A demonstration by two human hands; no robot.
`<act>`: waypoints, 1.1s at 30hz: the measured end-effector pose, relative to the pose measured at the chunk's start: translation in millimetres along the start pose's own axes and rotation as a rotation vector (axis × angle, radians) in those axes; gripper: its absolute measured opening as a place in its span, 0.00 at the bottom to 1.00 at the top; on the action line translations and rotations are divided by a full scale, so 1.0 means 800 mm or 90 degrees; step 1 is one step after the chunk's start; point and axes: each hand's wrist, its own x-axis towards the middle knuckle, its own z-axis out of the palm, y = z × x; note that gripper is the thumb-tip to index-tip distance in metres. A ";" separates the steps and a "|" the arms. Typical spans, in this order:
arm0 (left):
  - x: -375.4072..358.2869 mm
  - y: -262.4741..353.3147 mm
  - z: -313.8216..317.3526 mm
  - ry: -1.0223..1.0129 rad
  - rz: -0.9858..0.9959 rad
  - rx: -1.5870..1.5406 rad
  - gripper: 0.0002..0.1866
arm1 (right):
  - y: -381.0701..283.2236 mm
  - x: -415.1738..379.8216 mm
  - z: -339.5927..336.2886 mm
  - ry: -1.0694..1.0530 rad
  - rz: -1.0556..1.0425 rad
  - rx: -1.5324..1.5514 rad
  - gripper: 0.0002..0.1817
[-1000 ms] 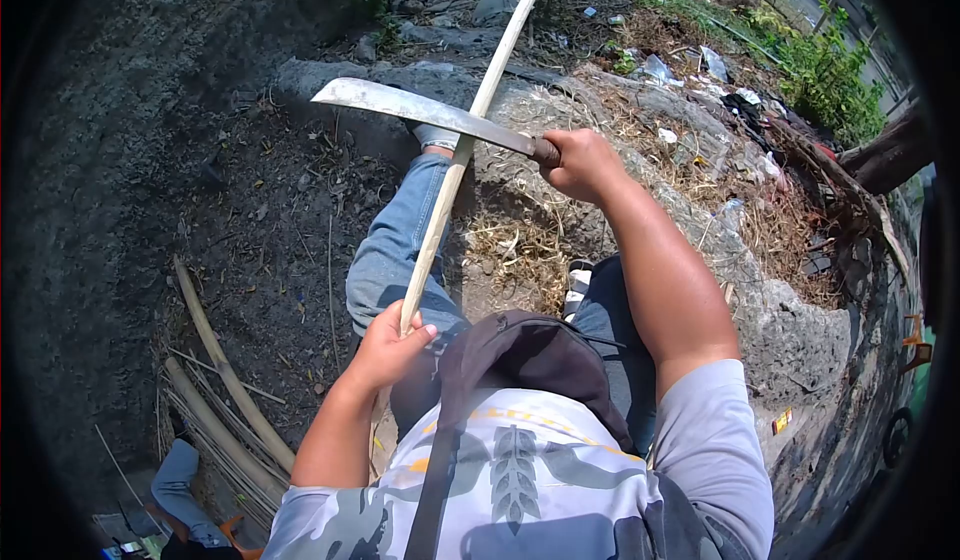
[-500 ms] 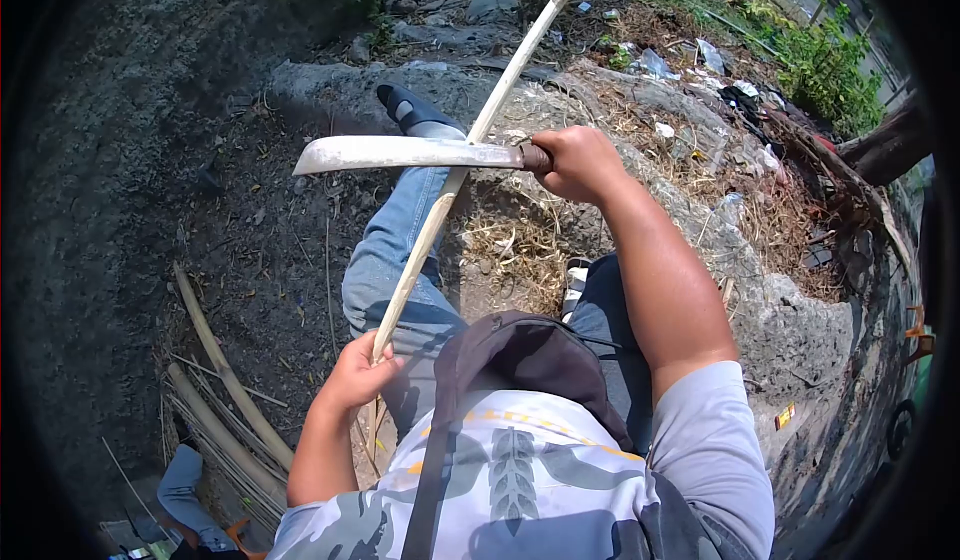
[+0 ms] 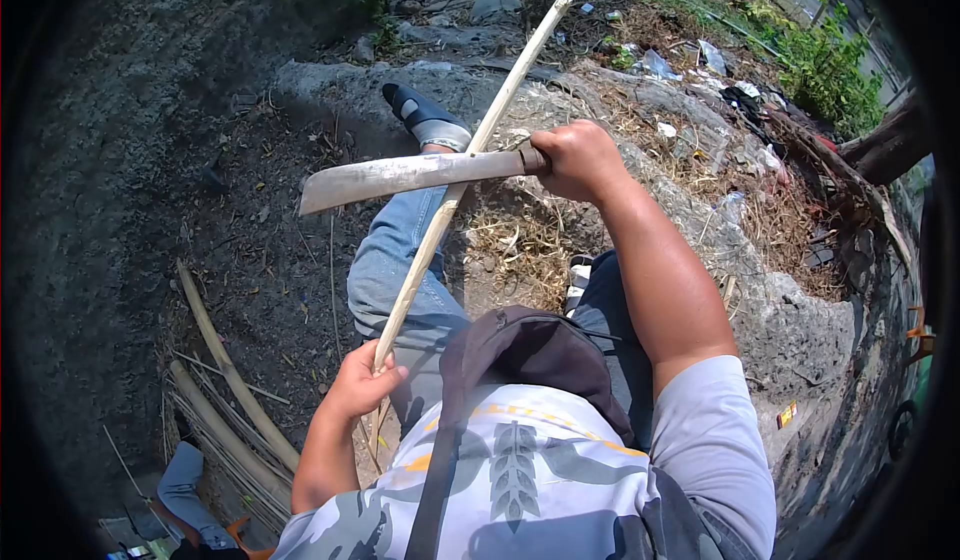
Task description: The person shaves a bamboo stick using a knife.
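Observation:
A long pale wooden stick (image 3: pixel 425 245) slants from my lap up to the top middle. My left hand (image 3: pixel 366 380) is closed round its lower end. My right hand (image 3: pixel 580 163) grips the dark handle of a machete (image 3: pixel 390 177). The broad, stained blade points left and lies across the stick around its middle; whether blade and wood touch is hard to tell. Below the blade is my bent leg in blue jeans (image 3: pixel 385 260), with a dark sandal (image 3: pixel 425 115) on the foot.
Several long poles and strips (image 3: pixel 230 440) lie at the lower left, near another person's leg (image 3: pixel 188 495). Dry shavings (image 3: pixel 515 250) cover the ground between my legs. Litter (image 3: pixel 712 58), green plants (image 3: pixel 835 75) and a dark trunk (image 3: pixel 890 145) are at the upper right.
The machete's tip has dropped and the blade now tilts down to the left. My right hand has turned slightly. My left hand and the stick have hardly moved.

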 end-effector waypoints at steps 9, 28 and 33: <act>-0.004 -0.011 0.003 -0.001 -0.018 0.035 0.13 | 0.020 -0.003 -0.013 -0.054 0.251 0.074 0.12; -0.012 -0.003 0.002 -0.025 -0.035 0.000 0.14 | 0.025 0.001 -0.006 -0.070 0.254 0.112 0.13; -0.018 0.021 -0.003 0.022 -0.025 0.069 0.14 | 0.019 0.003 -0.031 -0.116 0.098 -0.048 0.14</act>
